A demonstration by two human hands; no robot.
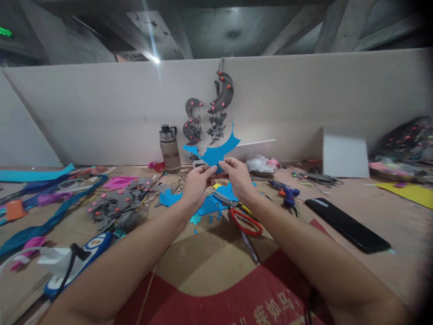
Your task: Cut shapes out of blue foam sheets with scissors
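Observation:
Between both hands a cut piece of blue felt [216,152] is held up above the table, its edge curved and pointed at the ends. My left hand [199,181] pinches its lower left edge, thumb on top. My right hand [238,177] grips the lower right edge between thumb and finger. Below the hands lie blue felt scraps [209,205] and orange-handled scissors [246,222]. A pen [250,248] rests just under the scissors. Whether the blue piece is felt or thick paper is hard to tell.
A water bottle [169,151] stands by the white partition [128,113], where grey moon hangings [223,92] hang. Grey felt pieces [118,203] and a power strip [81,264] lie left. A blue glue gun [287,193] and black phone [348,224] are at right.

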